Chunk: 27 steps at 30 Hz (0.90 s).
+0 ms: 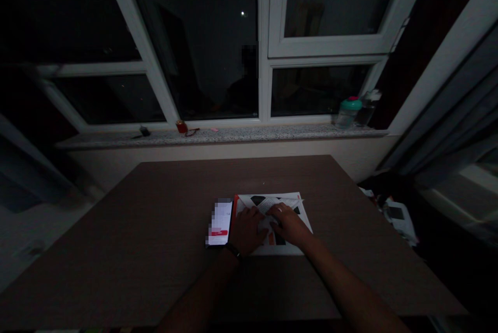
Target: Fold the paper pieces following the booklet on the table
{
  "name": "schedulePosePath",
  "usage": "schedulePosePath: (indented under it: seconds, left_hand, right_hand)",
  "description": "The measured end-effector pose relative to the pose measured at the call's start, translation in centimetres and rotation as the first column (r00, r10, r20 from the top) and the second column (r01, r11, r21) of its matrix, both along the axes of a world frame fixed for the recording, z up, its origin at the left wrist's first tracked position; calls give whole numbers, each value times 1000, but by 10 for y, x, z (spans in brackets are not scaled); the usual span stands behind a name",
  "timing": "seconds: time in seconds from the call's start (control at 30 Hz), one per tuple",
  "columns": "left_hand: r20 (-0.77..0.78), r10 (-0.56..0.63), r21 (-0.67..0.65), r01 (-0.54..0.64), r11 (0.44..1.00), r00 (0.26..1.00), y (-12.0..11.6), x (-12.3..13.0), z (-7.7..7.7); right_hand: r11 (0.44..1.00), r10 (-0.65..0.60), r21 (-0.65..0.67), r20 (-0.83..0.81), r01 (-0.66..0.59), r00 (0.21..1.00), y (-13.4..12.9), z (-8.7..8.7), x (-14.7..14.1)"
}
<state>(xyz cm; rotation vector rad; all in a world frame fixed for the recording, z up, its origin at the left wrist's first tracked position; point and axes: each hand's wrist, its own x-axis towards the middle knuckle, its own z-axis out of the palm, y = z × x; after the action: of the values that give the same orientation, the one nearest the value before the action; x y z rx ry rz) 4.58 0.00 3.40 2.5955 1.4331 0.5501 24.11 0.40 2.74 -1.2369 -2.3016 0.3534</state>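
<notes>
A printed paper sheet or leaflet (291, 246) with dark and orange patches lies on the brown table (163, 208). On its left part rests my left hand (248, 229), a dark band round the wrist, fingers spread over the paper. My right hand (290, 224) touches the upper middle of the sheet, its fingers bent toward the left hand; whether they pinch the paper is too dim to tell. Just left of the paper lies a phone (221, 223) with a lit white screen and a red bar.
Behind the table runs a speckled windowsill (241, 135) with a small red jar (181, 126), a teal-lidded bottle (349, 112) and a clear bottle (369, 107). Dark windows rise above it. Bags or packets (402, 221) lie beyond the table's right edge.
</notes>
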Motion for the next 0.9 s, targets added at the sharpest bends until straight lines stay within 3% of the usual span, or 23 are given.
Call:
schedulePosePath:
  seconds: [0.47, 0.9]
  left_hand:
    - [13, -1, 3, 1, 1000, 1000, 1, 0, 2]
    - [35, -39, 12, 39, 999, 999, 1, -2, 1]
  right_hand:
    - [993, -115, -9, 25, 115, 993, 14, -9, -7]
    - [992, -120, -27, 38, 122, 992, 20, -8, -6]
